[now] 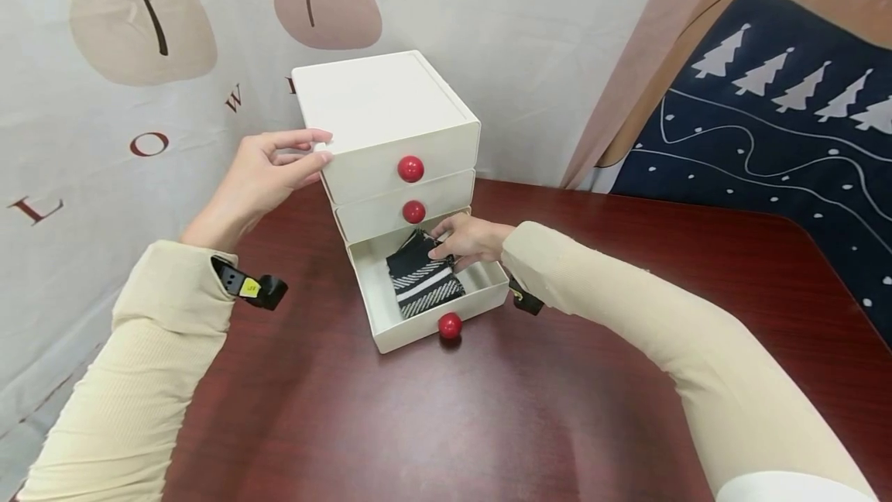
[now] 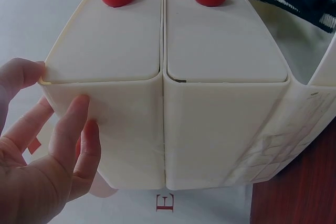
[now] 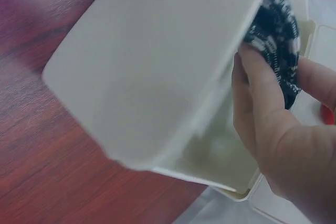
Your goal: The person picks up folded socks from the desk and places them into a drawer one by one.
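A white three-drawer cabinet [image 1: 386, 111] with red knobs stands on the red-brown table [image 1: 488, 409]. Its bottom drawer [image 1: 425, 316] is pulled out, and a folded black-and-white striped cloth [image 1: 421, 277] lies in it. My right hand [image 1: 467, 242] reaches into the drawer and its fingers rest on the cloth [image 3: 278, 40] at the far end. My left hand [image 1: 268, 173] steadies the cabinet's top left corner, with straight fingers touching the side [image 2: 105, 129]. The two upper drawers are closed.
A pale cloth backdrop with apple prints hangs behind the cabinet [image 1: 139, 29]. A dark blue fabric with white trees [image 1: 780, 122] hangs at the right. The table's edge runs close along the left by my sleeve.
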Tool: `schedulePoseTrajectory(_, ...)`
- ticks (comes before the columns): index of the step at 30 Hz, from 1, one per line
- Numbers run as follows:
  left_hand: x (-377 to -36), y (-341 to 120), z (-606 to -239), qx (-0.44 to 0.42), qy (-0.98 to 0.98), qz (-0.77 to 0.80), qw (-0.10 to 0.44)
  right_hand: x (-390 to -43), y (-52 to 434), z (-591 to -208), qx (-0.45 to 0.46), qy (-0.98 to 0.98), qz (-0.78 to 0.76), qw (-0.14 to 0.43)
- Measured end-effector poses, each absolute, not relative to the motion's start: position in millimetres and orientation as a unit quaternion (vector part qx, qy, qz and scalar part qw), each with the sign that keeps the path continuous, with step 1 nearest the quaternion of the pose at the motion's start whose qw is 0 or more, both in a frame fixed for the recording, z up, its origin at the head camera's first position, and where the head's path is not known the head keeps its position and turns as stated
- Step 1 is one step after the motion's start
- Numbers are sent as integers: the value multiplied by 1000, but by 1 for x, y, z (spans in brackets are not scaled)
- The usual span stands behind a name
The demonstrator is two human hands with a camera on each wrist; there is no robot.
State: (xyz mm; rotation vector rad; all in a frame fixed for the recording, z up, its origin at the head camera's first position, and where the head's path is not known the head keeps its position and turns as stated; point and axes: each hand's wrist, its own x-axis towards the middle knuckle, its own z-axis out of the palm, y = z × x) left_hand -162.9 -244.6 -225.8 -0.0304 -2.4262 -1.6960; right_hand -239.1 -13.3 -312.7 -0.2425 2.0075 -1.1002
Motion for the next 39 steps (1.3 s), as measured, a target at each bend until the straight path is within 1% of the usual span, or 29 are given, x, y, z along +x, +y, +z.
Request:
schedulePoseTrajectory(8,-162,-244,-225,-11,-817,-570,90,-243,-5,-309,-95,798,-428,413)
schedulePoseTrajectory(12,-163,-245,-226,-12,-817,-570,89,-245,2,-302,-120,810,-412,400)
schedulePoseTrajectory(16,-163,-245,-227,-11,-818,-568,88,-239,13,-292,-166,812,-439,348)
schedulePoseTrajectory(19,-163,-245,-227,-10,-818,-568,89,-226,24,-289,-199,798,-486,297)
schedulePoseTrajectory(21,-163,-245,-227,-11,-818,-567,90,-214,31,-289,-216,786,-511,272)
schedulePoseTrajectory(26,-162,-246,-227,-15,-820,-564,93,-179,52,-303,-235,758,-550,260)
schedulePoseTrajectory(31,-160,-247,-226,-17,-821,-562,94,-149,63,-333,-236,731,-580,271)
schedulePoseTrajectory(35,-160,-245,-226,-19,-820,-564,97,-133,64,-359,-238,717,-592,280)
schedulePoseTrajectory(39,-160,-244,-226,-23,-819,-564,99,-124,62,-375,-227,711,-613,260)
